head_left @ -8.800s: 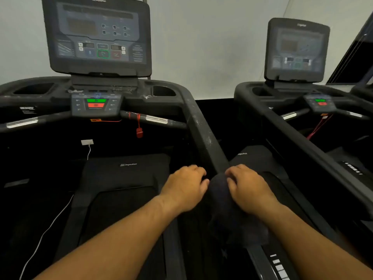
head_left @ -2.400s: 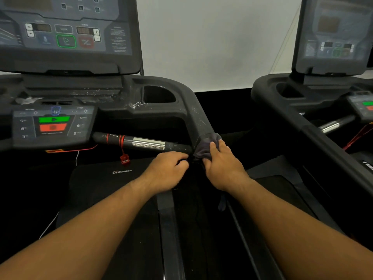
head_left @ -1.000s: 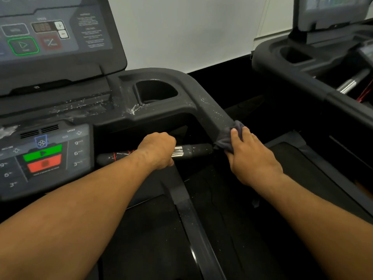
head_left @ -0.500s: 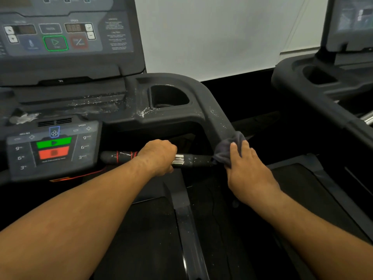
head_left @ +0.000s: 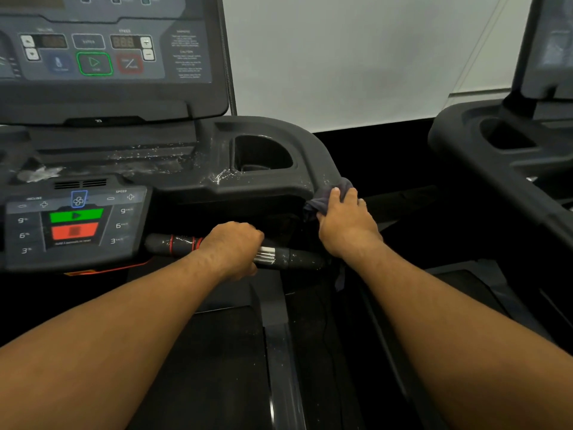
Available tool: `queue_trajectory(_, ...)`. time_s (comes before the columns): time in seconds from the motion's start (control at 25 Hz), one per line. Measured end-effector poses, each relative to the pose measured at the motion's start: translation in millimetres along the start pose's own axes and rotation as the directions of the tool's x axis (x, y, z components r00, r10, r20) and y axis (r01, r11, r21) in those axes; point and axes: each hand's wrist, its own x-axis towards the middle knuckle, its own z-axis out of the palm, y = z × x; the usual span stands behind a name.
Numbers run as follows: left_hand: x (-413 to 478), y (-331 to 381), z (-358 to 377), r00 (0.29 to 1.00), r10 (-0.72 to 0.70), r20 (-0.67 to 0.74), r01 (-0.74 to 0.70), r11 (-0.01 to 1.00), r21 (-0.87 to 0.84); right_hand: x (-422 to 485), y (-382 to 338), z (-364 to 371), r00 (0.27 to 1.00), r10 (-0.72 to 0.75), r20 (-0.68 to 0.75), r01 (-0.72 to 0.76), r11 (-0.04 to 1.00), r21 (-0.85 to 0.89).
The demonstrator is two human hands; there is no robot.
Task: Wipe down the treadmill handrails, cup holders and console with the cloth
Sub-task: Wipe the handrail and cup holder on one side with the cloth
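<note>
Console [head_left: 102,54] stands at upper left, its buttons blurred. Below it, the control panel [head_left: 74,225] shows one green and one red key. White specks and smears lie on the tray [head_left: 148,159] between the two (wet or dry cannot be told). Left hand [head_left: 235,246]: fingers clenched round the horizontal grip bar [head_left: 291,259], covering part of its metal band. Cup holder [head_left: 262,153] sits above and right of that hand, with specks at its front rim. Right hand [head_left: 347,221]: fingers curled over the dark cloth [head_left: 328,193], pressing it against the side handrail [head_left: 322,162] just below the rail's bend. A second treadmill [head_left: 496,156] stands at far right, apart.
</note>
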Motion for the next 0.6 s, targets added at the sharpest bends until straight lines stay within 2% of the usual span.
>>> queue_trajectory(0.12, -0.3, -1.6, -0.8, 1.000, 0.011, -0.009, -0.011, 1.000, -0.003, -40.6, 19.0, -5.5, 0.998, -0.053, 0.013, 0.053, 0.998, 0.020)
queue_trajectory(0.28, 2.8, -4.6, -2.1, 0.999, 0.037, -0.023, -0.037, 0.999, 0.005, -93.3, 42.9, -20.0, 0.990, -0.068, 0.128, 0.059, 0.996, 0.068)
queue_trajectory(0.48, 2.5, -6.7, -2.4, 0.998, 0.060, 0.001, -0.060, 0.998, -0.005, -33.1, 18.1, -8.7, 0.999, -0.038, 0.038, 0.038, 0.999, 0.001)
queue_trajectory(0.6, 3.4, -7.5, -0.9, 0.998, 0.066, -0.016, -0.066, 0.998, 0.022, 8.7, 1.8, -2.8, 1.000, -0.019, -0.006, 0.019, 1.000, 0.020)
